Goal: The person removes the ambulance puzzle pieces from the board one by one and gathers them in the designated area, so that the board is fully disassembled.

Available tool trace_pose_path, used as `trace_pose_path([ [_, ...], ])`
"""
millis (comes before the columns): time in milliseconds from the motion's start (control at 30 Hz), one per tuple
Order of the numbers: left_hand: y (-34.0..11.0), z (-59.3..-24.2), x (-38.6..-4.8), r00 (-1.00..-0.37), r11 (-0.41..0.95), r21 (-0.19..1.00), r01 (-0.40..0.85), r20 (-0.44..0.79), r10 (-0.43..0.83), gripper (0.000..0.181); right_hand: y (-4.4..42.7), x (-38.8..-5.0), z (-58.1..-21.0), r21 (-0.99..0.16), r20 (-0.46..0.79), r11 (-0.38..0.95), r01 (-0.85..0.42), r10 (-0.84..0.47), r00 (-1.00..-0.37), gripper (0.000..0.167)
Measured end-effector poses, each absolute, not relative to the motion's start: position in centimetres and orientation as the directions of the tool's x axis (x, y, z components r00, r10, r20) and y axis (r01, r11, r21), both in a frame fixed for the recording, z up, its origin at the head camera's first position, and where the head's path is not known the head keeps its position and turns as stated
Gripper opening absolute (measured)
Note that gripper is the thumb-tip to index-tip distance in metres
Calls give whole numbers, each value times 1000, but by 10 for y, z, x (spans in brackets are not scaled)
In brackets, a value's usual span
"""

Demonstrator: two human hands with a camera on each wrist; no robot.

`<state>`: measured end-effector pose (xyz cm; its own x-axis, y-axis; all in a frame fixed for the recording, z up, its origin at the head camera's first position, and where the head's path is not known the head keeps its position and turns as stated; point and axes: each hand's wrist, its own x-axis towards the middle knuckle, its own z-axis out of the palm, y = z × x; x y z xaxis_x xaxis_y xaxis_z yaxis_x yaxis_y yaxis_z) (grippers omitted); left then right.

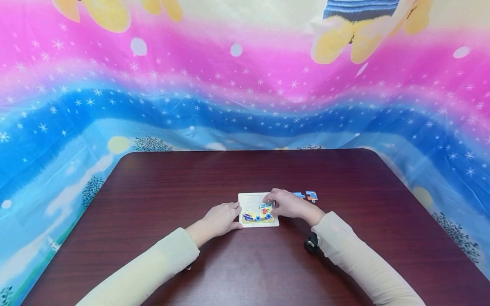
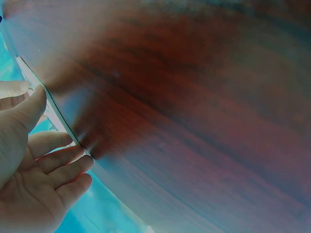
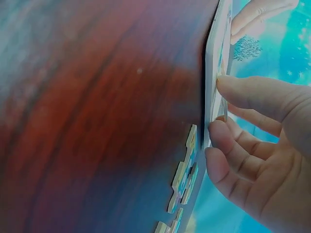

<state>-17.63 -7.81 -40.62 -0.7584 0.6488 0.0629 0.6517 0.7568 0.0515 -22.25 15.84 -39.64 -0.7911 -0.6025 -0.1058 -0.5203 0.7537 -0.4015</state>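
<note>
1. Head view. A jigsaw tray point(image 1: 249, 202) lies flat on the dark red wooden table point(image 1: 245, 263), between the two hands. The lower part of its recess carries a vehicle picture point(image 1: 258, 217), with wheels and a yellow body; the upper left is bare. Loose jigsaw pieces point(image 1: 311, 196) lie beyond the right hand point(image 1: 290, 204). The assembly is judged to be roughly half done: the bottom scene is laid, the upper field remains. The left hand point(image 1: 220, 219) reaches in from the left, fingers and thumb spread along the tray's left edge; the right hand arches over the right side, fingertips pointing down near the cab.

2. Left wrist view. The tray appears edge-on. The left hand's thumb and slightly bent fingers touch its rim well apart from one another, seemingly steadying it rather than clasping it.

3. Right wrist view. The right hand's thumb and fingers bend toward each other at the tray's right side, with a narrow gap between. A thin sliver shows there; whether it is a piece in their hold cannot be told. Loose pieces lie on the table just beside the tray, their exact count unclear.
</note>
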Motion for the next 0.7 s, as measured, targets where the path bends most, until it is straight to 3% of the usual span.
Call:
trace_pose_path([
  [700,-79,-406,-176,-760,759,45,650,58,648,42,198,-222,-391,-467,8,720,-513,-577,-817,36],
])
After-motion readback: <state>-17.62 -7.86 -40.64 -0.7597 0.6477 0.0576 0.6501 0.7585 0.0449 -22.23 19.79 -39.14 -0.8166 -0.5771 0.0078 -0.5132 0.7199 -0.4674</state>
